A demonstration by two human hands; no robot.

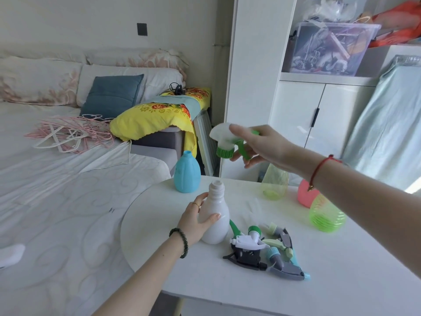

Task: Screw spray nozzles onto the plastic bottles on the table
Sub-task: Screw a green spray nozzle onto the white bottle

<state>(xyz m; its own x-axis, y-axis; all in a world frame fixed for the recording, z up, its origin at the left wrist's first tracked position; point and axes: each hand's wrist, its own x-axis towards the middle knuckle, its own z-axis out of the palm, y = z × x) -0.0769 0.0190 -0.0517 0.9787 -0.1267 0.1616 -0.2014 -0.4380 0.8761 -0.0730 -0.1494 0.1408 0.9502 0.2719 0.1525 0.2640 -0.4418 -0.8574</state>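
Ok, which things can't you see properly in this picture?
All in the head view:
Pink bottle: mostly hidden behind the right forearm.
Yellow-green bottle: its top is covered by the right hand.
Spray nozzle in that hand: blurred, details lost.
Nozzle pile beside the white bottle: parts overlap, so they cannot be counted.
White thing: cut off by the left edge.

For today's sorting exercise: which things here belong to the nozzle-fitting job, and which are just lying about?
Job: white bottle, held by the left hand; green-and-white nozzle, held by the right hand; blue bottle; loose nozzles.
Lying about: pink hangers; blue cushion; clear storage box.
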